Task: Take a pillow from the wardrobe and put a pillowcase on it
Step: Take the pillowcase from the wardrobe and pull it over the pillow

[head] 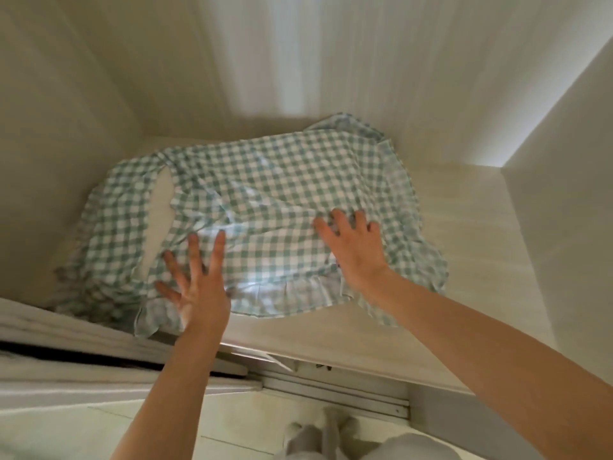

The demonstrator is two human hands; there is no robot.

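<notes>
A person is reaching into the wardrobe with the left hand and right hand spread wide, holding nothing, over the gingham-cased pillow lying on its floor, best lifted by gripping both near edges evenly.

We see through one wide-angle head camera, looking forward and steeply down, close over the pale wooden wardrobe shelf, with forearms reaching in from the bottom edge.
</notes>
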